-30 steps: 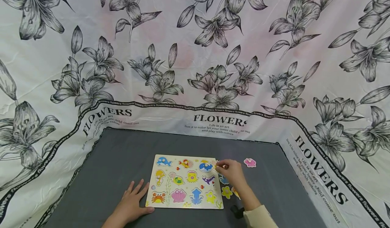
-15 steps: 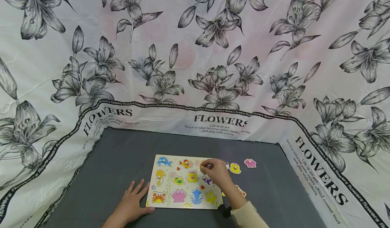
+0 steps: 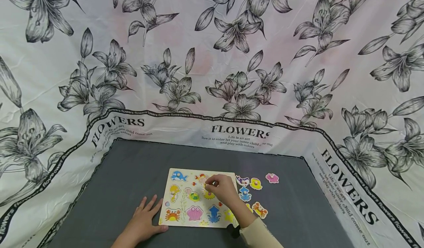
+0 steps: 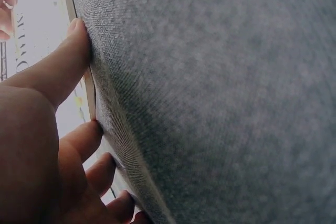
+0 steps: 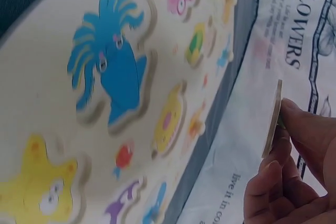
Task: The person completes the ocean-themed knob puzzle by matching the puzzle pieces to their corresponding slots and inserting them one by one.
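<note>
A pale wooden puzzle board with sea-animal shapes lies on the dark grey table. My left hand rests beside its left side, fingers spread, thumb at the near left corner. In the left wrist view the fingertips of that hand line up along the board's thin edge. My right hand is over the upper middle of the board, near the red fish. It pinches a thin wooden puzzle piece between thumb and fingers, seen edge-on with a bit of green; its picture is hidden.
Right of the board lie loose puzzle pieces: a purple whale, a yellow octopus, a blue squid, a crab and a pink shell. A flower-printed cloth rises behind the table.
My right hand has moved left from the board's right edge to its upper middle, carrying the puzzle piece. Loose pieces behind it have come into view. The left hand stays in place.
</note>
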{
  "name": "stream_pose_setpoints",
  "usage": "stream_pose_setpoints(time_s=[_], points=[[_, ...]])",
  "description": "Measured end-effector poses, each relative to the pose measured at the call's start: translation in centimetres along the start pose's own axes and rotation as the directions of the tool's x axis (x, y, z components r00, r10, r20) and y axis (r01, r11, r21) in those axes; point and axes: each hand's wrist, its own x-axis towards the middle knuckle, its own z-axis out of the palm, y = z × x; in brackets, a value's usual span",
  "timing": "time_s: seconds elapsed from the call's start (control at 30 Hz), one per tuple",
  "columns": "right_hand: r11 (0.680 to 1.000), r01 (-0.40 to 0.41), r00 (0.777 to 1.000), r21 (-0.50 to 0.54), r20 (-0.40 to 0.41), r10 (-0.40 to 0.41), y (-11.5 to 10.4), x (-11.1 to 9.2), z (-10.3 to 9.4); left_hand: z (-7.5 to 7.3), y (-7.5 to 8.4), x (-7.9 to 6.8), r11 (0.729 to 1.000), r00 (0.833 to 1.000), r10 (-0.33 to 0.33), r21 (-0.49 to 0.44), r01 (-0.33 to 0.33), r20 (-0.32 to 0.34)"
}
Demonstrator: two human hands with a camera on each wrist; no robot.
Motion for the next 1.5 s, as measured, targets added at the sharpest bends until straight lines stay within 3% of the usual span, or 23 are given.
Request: stream_pose_setpoints(time_s=[0.47, 0.97, 1.5], points=[[1.0, -0.013, 0.997, 0.008, 0.076, 0.013, -0.6, 0.9, 3.1, 0.1, 0.0, 0.1, 1.0, 1.0, -0.008, 0.006, 0.008, 0.004], [0.998, -0.027, 0.987, -0.057, 0.154, 0.036, -0.1, 1.8, 6.1, 0.0, 0.0, 0.2, 1.0, 1.0, -0.008, 0.02, 0.008, 0.006], [0.989, -0.048, 0.985, -0.139, 0.158, 0.07, -0.3, 1.7, 7.0, -0.1, -0.2, 0.0, 1.0, 1.0, 0.001, 0.012, 0.0, -0.013]])
